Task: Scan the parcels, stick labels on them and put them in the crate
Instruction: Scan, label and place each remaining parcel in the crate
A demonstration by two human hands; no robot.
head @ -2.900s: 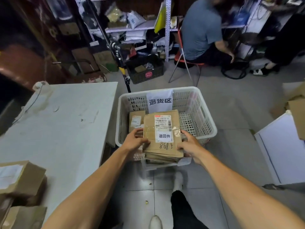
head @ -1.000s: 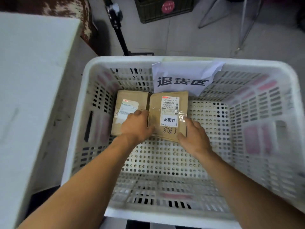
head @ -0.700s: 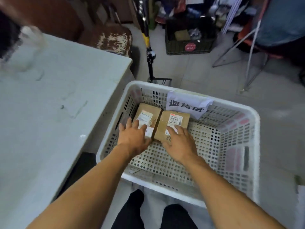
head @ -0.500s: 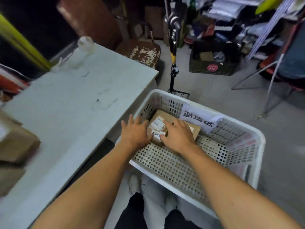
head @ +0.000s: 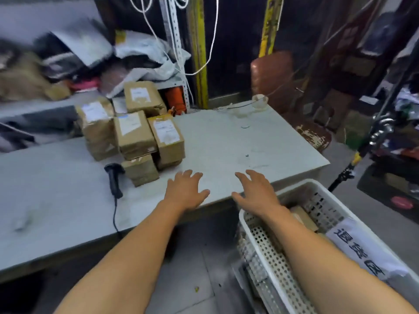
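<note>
Several brown labelled parcels (head: pixel 133 132) are stacked on the grey table (head: pixel 226 141) at centre left. A black handheld scanner (head: pixel 114 179) lies in front of them, its cable running off the table edge. My left hand (head: pixel 186 189) hovers over the table's front edge with fingers spread, holding nothing. Empty too, my right hand (head: pixel 255 192) is spread between the table edge and the white perforated crate (head: pixel 267 250) at the lower right. Brown parcels (head: pixel 303 217) lie inside the crate, partly hidden by my right forearm.
A paper sign with printed characters (head: pixel 360 248) hangs on the crate's rim. Shelves piled with bags and packages (head: pixel 68 62) stand behind the table. A brown chair (head: pixel 278 73) and a black tripod pole (head: pixel 362 150) stand to the right.
Both hands let go of the parcels in the crate and lifted out toward the table. My view swung left from the crate to the table and its parcel stack.
</note>
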